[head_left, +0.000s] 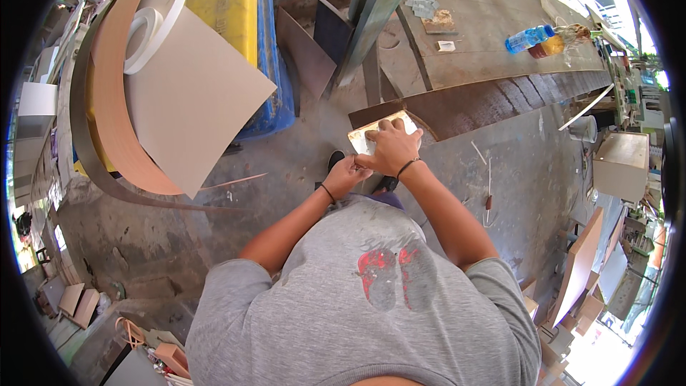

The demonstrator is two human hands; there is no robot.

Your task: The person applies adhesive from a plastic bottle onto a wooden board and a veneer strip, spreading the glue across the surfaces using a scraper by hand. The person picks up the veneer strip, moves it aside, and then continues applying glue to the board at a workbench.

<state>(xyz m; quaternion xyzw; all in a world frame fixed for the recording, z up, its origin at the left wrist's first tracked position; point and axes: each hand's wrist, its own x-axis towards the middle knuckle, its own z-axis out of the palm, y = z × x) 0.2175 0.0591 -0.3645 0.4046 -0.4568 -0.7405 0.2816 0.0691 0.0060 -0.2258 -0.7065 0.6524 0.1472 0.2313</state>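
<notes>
Both hands work a small pale panel at the near end of the worktop.

Well off to the left of the left hand [345, 174], a large grey sheet [193, 93] leans over a yellow and blue stack, with a roll of white edge tape [150, 25] and long curling brown strips. The left hand is closed, its fingers pinching the near edge of the small pale panel [366, 137]. Touching it on the right, the right hand [391, 146] lies curled over the panel's top, pressing it down on the end of the dark worktop [486, 96]. The step looks like fitting or trimming something along that edge; what is pinched is too small to tell. The next move seems to call for steady downward pressure while the pinching fingers move along the edge. Far right of the hands lies a blue bottle [529, 38].
</notes>
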